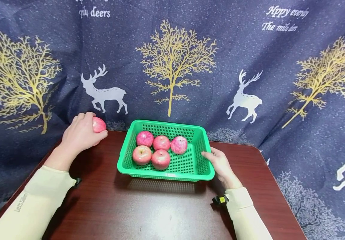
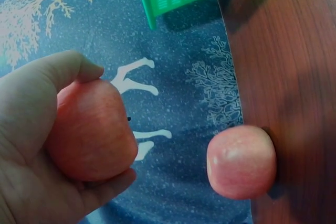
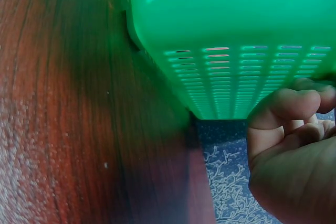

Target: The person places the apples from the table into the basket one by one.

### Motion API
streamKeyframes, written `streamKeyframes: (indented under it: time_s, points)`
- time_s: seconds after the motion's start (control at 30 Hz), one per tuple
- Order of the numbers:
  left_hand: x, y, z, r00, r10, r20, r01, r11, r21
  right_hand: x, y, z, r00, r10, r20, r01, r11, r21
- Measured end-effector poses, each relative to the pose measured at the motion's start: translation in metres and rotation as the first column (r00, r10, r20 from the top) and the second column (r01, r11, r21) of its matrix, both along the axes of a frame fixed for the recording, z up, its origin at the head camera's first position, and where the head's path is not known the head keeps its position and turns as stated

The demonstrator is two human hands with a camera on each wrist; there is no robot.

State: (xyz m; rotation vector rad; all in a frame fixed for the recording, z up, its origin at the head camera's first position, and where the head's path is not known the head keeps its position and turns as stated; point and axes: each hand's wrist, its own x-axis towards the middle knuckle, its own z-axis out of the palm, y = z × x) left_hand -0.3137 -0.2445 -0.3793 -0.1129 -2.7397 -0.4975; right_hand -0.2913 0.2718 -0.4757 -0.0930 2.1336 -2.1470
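Observation:
At the far left of the table, my left hand (image 1: 80,131) holds a red apple (image 1: 99,125) between thumb and fingers. The left wrist view shows that apple (image 2: 92,132) in the palm, with a second apple (image 2: 241,162) on the table near its edge; in the head view this second one is hidden. My right hand (image 1: 221,166) grips the right rim of a green plastic basket (image 1: 166,174), thumb over the top. Several apples (image 1: 161,159) lie in the basket, gathered toward its left and middle. Slotted basket wall (image 3: 220,77) fills much of the right wrist view.
The dark red-brown wooden table (image 1: 160,213) reflects a bright light spot near its front. Behind it hangs a navy cloth (image 1: 190,106) printed with gold trees and white deer. Bands with small dark devices (image 1: 220,200) sit at both wrists.

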Motion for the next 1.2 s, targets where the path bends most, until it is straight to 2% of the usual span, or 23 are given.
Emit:
streamKeyframes:
  time_s: [0.47,0.93,1.2]
  points:
    - [-0.004,0.024,0.008,0.999,-0.041,-0.024,0.04,0.999,-0.013,-0.001,0.002,0.0,1.0,0.0,-0.004,0.0,1.0,0.001]
    - [-0.008,0.047,0.014,0.996,-0.071,-0.061,0.073,0.997,0.019,-0.001,0.001,0.001,1.0,-0.004,-0.008,0.004,1.0,-0.002]
    - [-0.011,0.056,0.016,0.995,-0.087,-0.057,0.089,0.996,0.027,0.0,0.002,0.0,1.0,0.017,0.002,-0.017,1.0,-0.011]
